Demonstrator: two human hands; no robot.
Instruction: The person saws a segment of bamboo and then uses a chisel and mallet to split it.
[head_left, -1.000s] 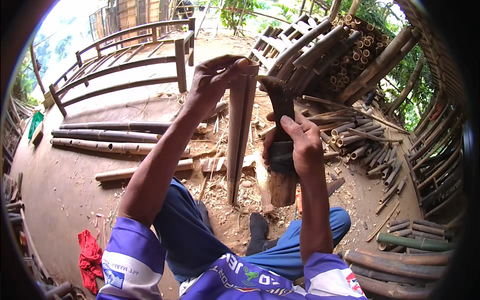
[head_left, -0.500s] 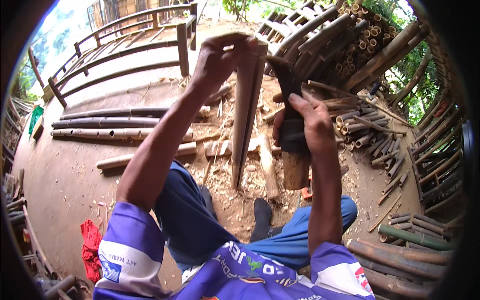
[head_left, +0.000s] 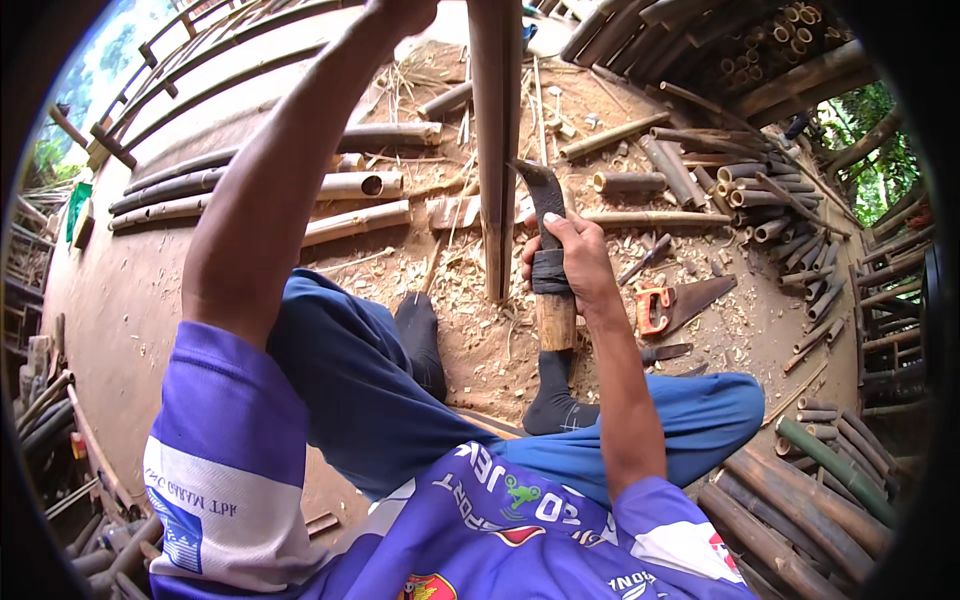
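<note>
A brown bamboo pole (head_left: 490, 130) stands nearly upright in front of me, a dark slit running down its length and its lower end over the chip-strewn ground. Its top is cut off by the upper edge, where my left hand (head_left: 404, 14) also shows only in part; its fingers are out of sight, but the pole stays propped up beside it. Closed round the black-wrapped grip of a billhook (head_left: 555, 315) is my right hand (head_left: 582, 262). The dark hooked blade points up, its tip at the pole's right side; contact cannot be made out.
An orange-handled saw (head_left: 655, 311) and a small knife (head_left: 667, 353) lie right of my feet. Bamboo lengths (head_left: 360, 186) lie to the left. Cut pieces (head_left: 770, 195) are heaped at the right, with thicker poles (head_left: 800, 535) at lower right. Wood chips cover the ground.
The view has tipped downward, pushing my left hand and the pole's top past the upper edge. The billhook has come closer to the pole's right side. The saw is now in full view.
</note>
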